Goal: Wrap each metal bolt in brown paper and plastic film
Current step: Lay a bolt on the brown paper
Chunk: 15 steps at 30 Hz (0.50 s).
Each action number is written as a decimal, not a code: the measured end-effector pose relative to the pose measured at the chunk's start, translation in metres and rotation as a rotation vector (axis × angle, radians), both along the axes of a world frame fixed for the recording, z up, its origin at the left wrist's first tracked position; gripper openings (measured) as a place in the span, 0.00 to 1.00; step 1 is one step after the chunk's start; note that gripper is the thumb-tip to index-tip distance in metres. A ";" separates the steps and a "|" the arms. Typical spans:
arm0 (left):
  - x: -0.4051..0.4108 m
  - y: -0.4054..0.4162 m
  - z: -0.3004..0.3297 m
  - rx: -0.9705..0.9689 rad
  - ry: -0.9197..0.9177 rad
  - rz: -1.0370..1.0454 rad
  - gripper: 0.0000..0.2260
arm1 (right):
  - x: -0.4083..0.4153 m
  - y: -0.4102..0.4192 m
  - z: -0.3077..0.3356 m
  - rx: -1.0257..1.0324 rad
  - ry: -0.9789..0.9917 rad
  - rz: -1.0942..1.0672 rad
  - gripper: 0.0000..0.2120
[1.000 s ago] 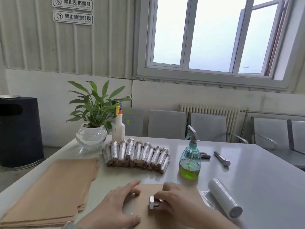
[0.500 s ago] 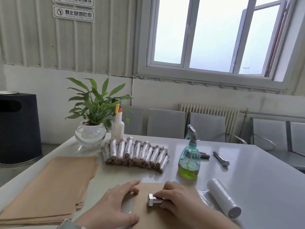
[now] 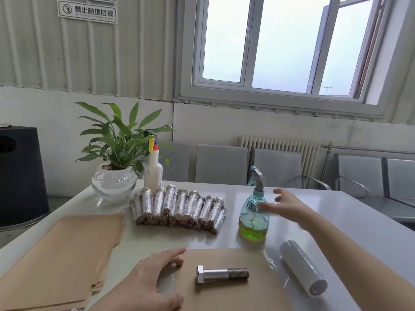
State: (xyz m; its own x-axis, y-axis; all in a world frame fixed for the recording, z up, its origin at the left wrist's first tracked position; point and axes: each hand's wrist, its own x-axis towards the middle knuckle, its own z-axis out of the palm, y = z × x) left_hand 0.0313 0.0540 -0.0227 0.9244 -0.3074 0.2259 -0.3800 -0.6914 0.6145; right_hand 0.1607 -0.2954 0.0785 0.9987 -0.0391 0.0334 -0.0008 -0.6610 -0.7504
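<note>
While the bare bolt (image 3: 222,274) lies free on a brown paper sheet (image 3: 226,286) at the desk's (image 3: 350,225) near edge, its smooth round shank could roll if the sheet shifts. Steadying that sheet, the left hand (image 3: 150,281) rests flat, fingers relaxed. Reaching for the spray bottle (image 3: 254,212) of green liquid, the right hand (image 3: 285,206) is spread and holds nothing; a glancing touch might tip the tall, glossy bottle. Beside the paper sits a film roll (image 3: 303,268); crinkly wrapped bolts (image 3: 179,206) stack mid-desk

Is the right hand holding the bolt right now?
No. The bolt lies free on the brown paper sheet, while the right hand reaches open toward the spray bottle.
</note>
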 end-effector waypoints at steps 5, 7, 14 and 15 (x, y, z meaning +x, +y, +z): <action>0.001 0.001 -0.001 -0.086 -0.053 -0.016 0.29 | 0.030 0.020 -0.004 0.284 -0.126 0.222 0.46; 0.002 0.001 -0.001 -0.079 -0.088 -0.010 0.26 | 0.035 0.033 -0.008 0.339 -0.189 0.207 0.37; 0.002 0.003 0.002 -0.019 -0.137 0.023 0.22 | 0.036 0.061 -0.014 0.373 -0.307 0.053 0.12; 0.002 0.003 0.002 -0.020 -0.140 0.032 0.21 | 0.028 0.062 -0.005 0.362 -0.316 0.073 0.13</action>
State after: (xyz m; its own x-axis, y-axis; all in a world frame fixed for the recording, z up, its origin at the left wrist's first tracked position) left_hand 0.0330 0.0572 -0.0209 0.8928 -0.2724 0.3588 -0.4407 -0.6927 0.5709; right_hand 0.1885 -0.2336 0.0733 0.9422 -0.0346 0.3332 0.3012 -0.3473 -0.8880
